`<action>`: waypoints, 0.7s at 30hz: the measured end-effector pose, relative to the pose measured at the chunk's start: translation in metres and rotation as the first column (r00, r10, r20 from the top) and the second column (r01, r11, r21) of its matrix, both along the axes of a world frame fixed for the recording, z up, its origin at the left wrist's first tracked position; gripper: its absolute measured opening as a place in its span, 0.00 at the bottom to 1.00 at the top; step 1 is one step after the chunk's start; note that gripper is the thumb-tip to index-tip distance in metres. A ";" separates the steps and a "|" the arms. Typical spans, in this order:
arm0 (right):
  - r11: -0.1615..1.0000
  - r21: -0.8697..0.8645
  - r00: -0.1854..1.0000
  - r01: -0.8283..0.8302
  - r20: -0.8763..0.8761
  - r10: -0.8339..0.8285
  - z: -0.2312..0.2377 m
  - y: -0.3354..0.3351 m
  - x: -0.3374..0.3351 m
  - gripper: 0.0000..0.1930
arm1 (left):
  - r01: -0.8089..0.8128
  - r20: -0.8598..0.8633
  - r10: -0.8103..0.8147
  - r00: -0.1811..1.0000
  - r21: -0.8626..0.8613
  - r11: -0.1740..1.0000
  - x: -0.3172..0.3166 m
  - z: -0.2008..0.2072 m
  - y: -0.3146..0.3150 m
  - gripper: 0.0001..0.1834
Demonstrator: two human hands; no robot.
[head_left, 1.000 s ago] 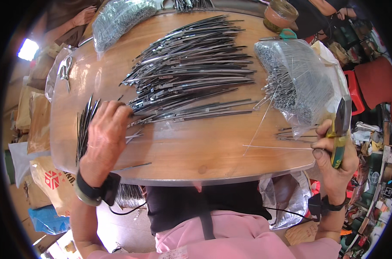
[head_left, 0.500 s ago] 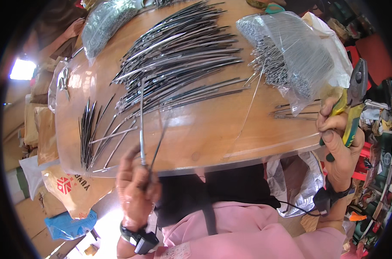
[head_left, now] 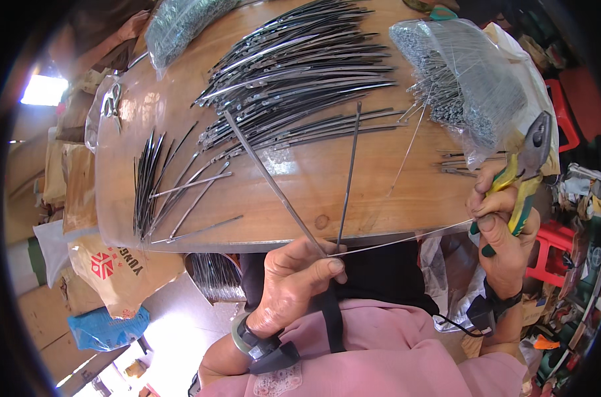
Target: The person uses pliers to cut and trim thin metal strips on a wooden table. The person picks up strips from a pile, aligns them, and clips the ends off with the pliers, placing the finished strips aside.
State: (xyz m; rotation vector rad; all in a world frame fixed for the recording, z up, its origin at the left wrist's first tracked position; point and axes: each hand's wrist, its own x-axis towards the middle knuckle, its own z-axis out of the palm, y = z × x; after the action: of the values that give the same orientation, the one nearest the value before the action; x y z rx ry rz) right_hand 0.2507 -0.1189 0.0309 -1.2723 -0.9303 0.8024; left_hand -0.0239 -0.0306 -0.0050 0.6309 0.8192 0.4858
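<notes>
Brown wooden tabletop (head_left: 406,208) bears a clear plastic bag (head_left: 482,73) of silvery wires (head_left: 439,92). At its edge, the left hand (head_left: 295,281) pinches two slim dark metal strips (head_left: 267,176); the right hand (head_left: 509,228) clasps yellow-green pliers (head_left: 532,155) and one thin silvery wire (head_left: 406,241), seemingly meeting the strips.

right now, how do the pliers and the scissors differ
The pliers are held up in the right grip, while the scissors lie at the left end of the table. The pliers have yellow and green handles; the scissors look plain silvery-grey. The pliers' head points away from the person, the scissors' blades toward them. Both are two-handled hand tools.
</notes>
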 end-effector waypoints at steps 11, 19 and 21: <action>0.972 -0.157 0.733 -0.172 0.640 0.233 0.006 0.033 -0.024 0.12 | 0.396 -0.233 -0.359 0.904 0.141 0.907 -0.002 0.006 0.022 0.05; 0.903 -0.175 0.427 -0.393 0.835 0.348 -0.001 0.057 -0.032 0.12 | 0.496 -0.192 -0.476 0.858 0.072 0.865 -0.007 0.006 0.024 0.06; 0.896 -0.181 0.437 -0.405 0.822 0.364 -0.004 0.058 -0.033 0.12 | 0.478 -0.175 -0.462 0.870 0.068 0.875 -0.008 0.001 0.021 0.06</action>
State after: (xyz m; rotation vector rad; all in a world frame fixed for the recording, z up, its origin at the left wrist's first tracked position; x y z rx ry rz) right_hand 0.2177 -0.0612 0.0271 -1.4363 -2.1035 0.4457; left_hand -0.0323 -0.0099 -0.0036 0.9493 0.7526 0.0324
